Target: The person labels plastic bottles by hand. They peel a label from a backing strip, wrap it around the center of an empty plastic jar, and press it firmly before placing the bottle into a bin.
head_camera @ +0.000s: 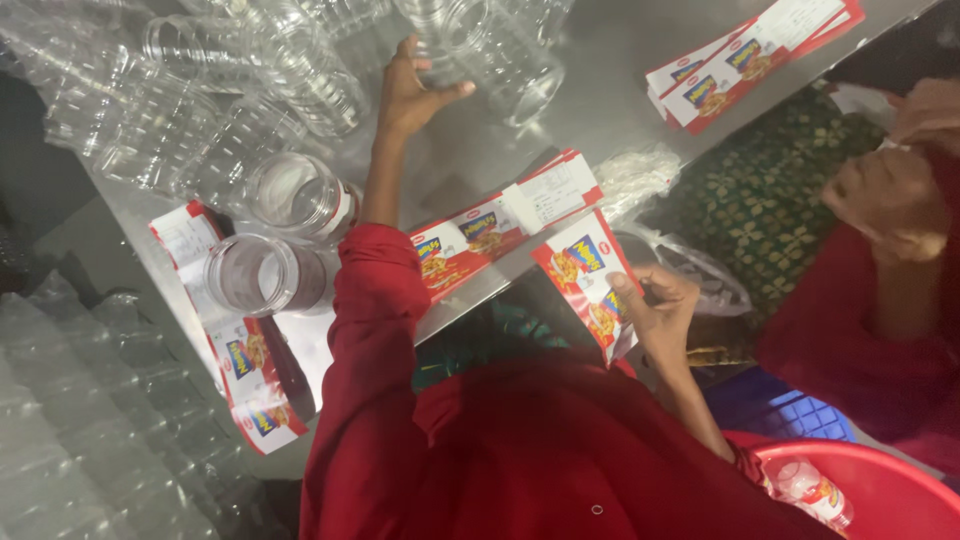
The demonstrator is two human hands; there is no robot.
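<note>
While the right hand (pixel 655 305) is pinching a label (pixel 588 285), the left hand (pixel 415 90), grip spread, is reaching toward a clear jar (pixel 505 60) just beyond its fingertips.

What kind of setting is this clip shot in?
Probably a small packing or labelling workshop. Many clear plastic jars lie heaped on a steel table, with stacks of red printed labels beside them. The left hand reaches toward a jar while the right hand holds a label.
</note>
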